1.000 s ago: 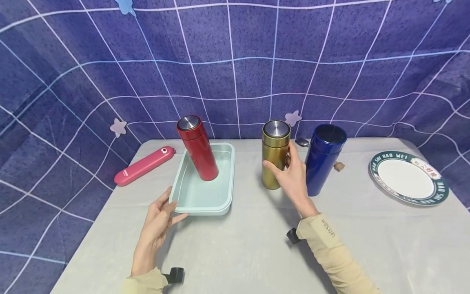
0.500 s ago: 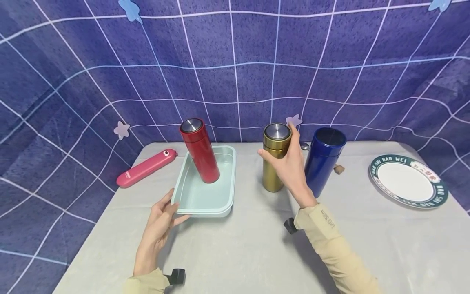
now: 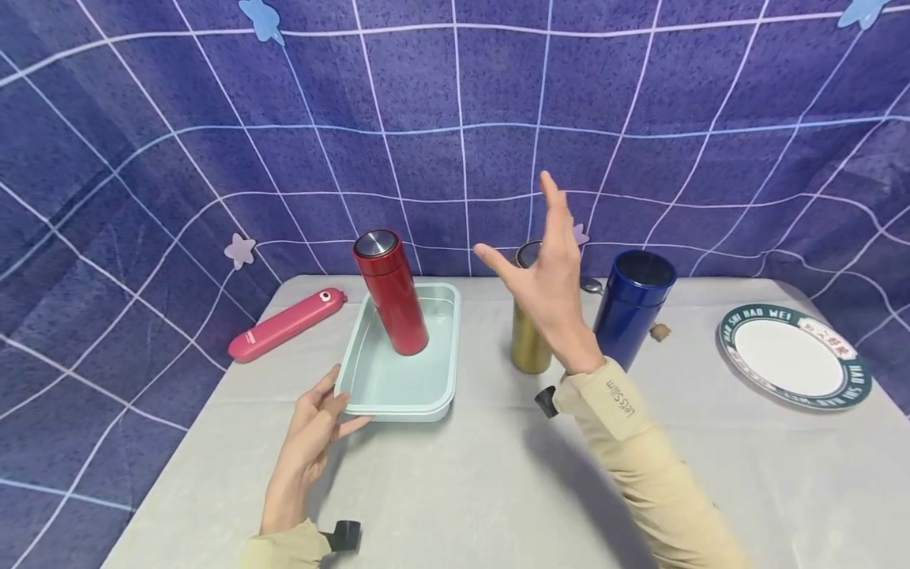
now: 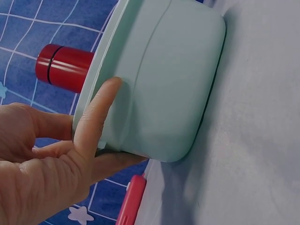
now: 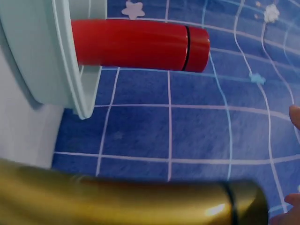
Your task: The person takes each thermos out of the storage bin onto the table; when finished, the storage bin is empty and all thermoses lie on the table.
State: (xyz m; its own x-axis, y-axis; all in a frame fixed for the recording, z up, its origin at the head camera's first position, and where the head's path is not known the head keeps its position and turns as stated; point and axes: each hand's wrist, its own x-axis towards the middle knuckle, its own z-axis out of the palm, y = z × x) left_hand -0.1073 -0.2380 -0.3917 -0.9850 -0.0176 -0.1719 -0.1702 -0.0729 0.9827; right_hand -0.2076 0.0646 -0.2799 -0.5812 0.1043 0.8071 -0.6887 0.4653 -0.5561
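A pale green plastic container [image 3: 387, 386] stands at left centre in the head view, with a red thermos [image 3: 395, 304] upright inside it. My left hand [image 3: 304, 442] grips its near left corner; in the left wrist view one digit lies along the outer wall [image 4: 173, 89] and others are at the rim. My right hand [image 3: 553, 292] is raised in front of a gold thermos [image 3: 529, 348], thumb and fingers spread, holding nothing. It hides part of that thermos, which stands upright on the table. The right wrist view shows the gold thermos [image 5: 140, 201] and only fingertips [image 5: 295, 117].
A blue thermos [image 3: 633, 308] stands just right of the gold one, with a spoon [image 3: 590, 285] and a small brown object [image 3: 659, 331] partly behind it. A green-rimmed plate [image 3: 792, 356] lies at the right. Left of the container is a pink elongated case [image 3: 284, 324].
My right hand has let go of the gold thermos and moved up off it, fingers spreading. The gold thermos stays standing. My left hand keeps its place at the container.
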